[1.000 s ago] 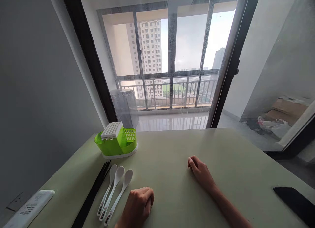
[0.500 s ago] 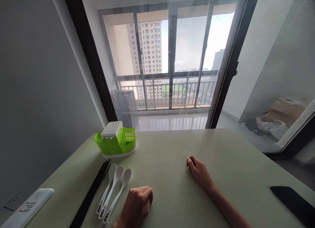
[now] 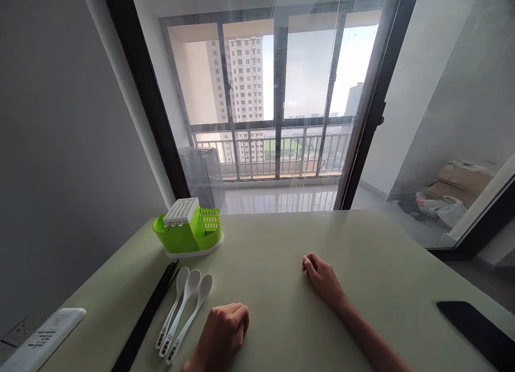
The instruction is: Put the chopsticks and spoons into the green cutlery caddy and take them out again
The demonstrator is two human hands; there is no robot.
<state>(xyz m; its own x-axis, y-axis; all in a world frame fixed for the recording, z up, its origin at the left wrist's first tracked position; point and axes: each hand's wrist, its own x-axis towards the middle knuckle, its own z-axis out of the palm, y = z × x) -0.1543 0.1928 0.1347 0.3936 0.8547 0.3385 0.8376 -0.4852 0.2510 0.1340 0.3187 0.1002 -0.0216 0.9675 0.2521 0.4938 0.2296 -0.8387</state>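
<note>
My left hand rests on the pale green table in a loose fist, its fingers folded under. Just left of it lie three white spoons, bowls pointing away and printed marks on their handle ends. Beside the spoons is a bundle of black chopsticks. Farther out to the right, my right hand lies on the table with its fingers curled in; nothing shows in it. A bright green cutlery holder with a white slotted top and white base stands behind the spoons, apart from both hands.
A long white bar with printed marks lies at the left table edge, near a wall socket. A flat black object lies at the right. Beyond the table's far edge is a glass door with a dark frame.
Both hands keep their place and pose on the table. The whole view has shifted very slightly, with things appearing a little farther left.
</note>
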